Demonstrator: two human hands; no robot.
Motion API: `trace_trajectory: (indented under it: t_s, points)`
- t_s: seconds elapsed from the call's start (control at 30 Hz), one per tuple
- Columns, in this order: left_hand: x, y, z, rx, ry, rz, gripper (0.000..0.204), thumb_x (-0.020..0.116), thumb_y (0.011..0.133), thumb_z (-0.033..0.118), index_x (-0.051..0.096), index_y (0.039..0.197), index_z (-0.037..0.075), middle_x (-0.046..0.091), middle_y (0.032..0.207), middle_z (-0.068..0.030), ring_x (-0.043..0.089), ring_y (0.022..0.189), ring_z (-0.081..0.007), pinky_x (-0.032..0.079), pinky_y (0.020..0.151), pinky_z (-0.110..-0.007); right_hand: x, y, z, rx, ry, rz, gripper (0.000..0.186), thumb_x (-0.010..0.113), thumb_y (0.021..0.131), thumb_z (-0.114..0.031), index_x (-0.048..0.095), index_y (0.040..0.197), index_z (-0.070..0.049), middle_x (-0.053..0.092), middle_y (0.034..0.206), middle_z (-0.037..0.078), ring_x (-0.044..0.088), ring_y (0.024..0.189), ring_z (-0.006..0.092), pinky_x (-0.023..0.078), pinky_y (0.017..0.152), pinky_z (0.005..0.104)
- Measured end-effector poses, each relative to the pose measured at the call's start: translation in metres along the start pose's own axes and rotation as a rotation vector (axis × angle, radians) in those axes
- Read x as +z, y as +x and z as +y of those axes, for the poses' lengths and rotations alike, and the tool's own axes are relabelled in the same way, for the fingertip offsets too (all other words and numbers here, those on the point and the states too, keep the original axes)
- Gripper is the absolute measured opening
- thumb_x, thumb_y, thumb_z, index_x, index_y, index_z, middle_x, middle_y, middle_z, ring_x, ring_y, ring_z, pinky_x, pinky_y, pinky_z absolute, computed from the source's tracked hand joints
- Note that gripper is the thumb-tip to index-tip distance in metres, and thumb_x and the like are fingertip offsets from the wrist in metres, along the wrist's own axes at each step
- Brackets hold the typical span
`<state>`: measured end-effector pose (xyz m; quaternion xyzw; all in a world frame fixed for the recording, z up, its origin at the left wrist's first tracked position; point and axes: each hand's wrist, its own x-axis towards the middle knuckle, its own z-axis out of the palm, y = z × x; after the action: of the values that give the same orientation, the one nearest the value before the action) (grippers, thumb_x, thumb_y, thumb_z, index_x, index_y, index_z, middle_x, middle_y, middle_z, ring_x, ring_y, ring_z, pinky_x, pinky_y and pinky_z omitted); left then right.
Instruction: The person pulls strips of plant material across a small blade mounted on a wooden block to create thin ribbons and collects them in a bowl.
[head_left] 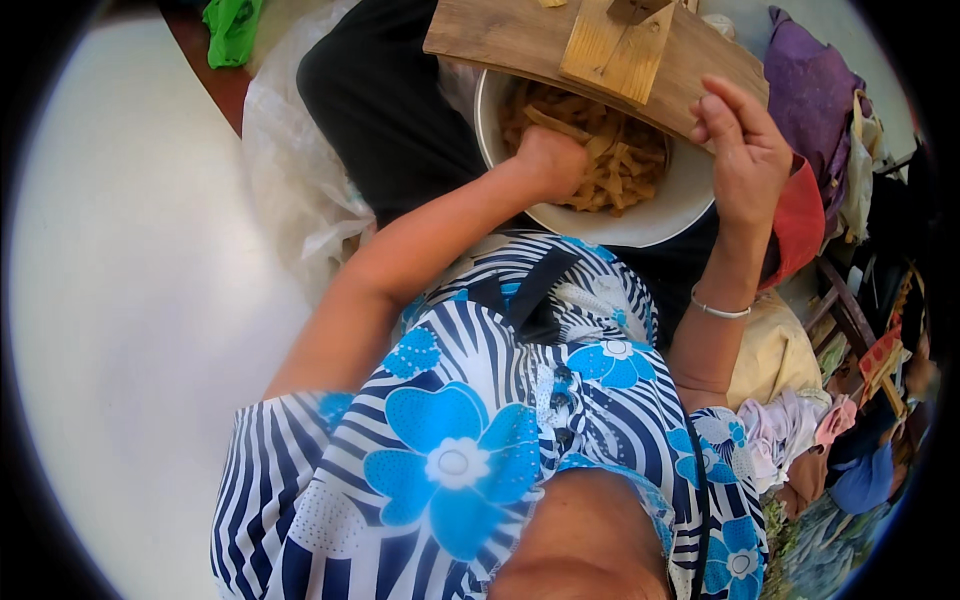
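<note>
A white metal basin point(640, 234) rests at my lap, filled with brown, strip-like pieces point(615, 180) whose exact kind I cannot make out. Down inside it, my left hand point(552, 165) is closed, with a longer brown strip point(556, 124) at its fingers. A wooden board point(510, 35) lies across the far part of the basin and hides some of what is in it. On that board sits a smaller block of lighter wood point(617, 55). My right hand point(745, 160) is raised beside the board's right end, its fingers loosely bent and apart, with nothing visible in them.
Crumpled clear plastic point(300, 160) lies to the left, below a green bag point(232, 30). Purple cloth point(810, 90) and something red point(800, 215) are by my right hand. Piled clothes and cloths point(785, 430) line the right side. A pale surface point(140, 330) spreads at left.
</note>
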<state>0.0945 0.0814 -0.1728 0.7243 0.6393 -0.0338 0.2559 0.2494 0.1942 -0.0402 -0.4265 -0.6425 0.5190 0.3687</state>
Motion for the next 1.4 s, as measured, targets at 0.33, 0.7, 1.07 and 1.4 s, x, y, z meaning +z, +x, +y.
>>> trace_trajectory:
  t_s: [0.33, 0.7, 1.07, 1.4]
  points:
    - [-0.088, -0.047, 0.026, 0.025, -0.874, -0.006, 0.015, 0.057, 0.084, 0.015, 0.058, 0.085, 0.0, 0.06, 0.076, -0.0138, 0.059, 0.071, -0.0252, 0.046, 0.064, -0.037, 0.0, -0.065, 0.012, -0.086, -0.14, -0.261, 0.036, 0.071, 0.081, -0.028, 0.066, 0.105, -0.002, 0.064, 0.105, 0.01, 0.057, 0.099, 0.0208, 0.043, 0.088, 0.0311]
    - [-0.205, -0.143, 0.029, 0.494, -0.961, 0.379, 0.022, 0.065, 0.081, 0.019, 0.061, 0.072, 0.0, 0.058, 0.061, -0.0091, 0.057, 0.051, -0.0251, 0.042, 0.048, -0.032, -0.006, -0.093, -0.026, -0.065, -0.087, -0.583, 0.019, 0.066, 0.068, 0.001, 0.062, 0.087, -0.003, 0.061, 0.087, 0.009, 0.06, 0.085, 0.0263, 0.043, 0.089, 0.0385]
    - [-0.188, -0.181, 0.012, -0.059, -1.01, 0.821, 0.022, 0.069, 0.075, 0.015, 0.06, 0.068, -0.004, 0.054, 0.057, -0.0043, 0.047, 0.046, -0.0117, 0.034, 0.045, -0.025, -0.182, -0.109, -0.001, -0.191, -0.43, 0.873, 0.012, 0.064, 0.086, -0.004, 0.063, 0.096, 0.004, 0.064, 0.081, 0.009, 0.06, 0.071, 0.0115, 0.048, 0.065, 0.0194]
    - [-0.134, -0.115, 0.033, 0.169, -0.343, 0.41, 0.047, 0.069, 0.074, 0.014, 0.057, 0.118, 0.007, 0.055, 0.122, -0.0126, 0.052, 0.111, -0.0321, 0.042, 0.092, -0.041, -0.087, -0.113, -0.022, 0.22, -0.288, 0.036, 0.022, 0.067, 0.081, -0.001, 0.062, 0.102, 0.002, 0.061, 0.09, 0.001, 0.056, 0.079, 0.0084, 0.043, 0.069, 0.0196]
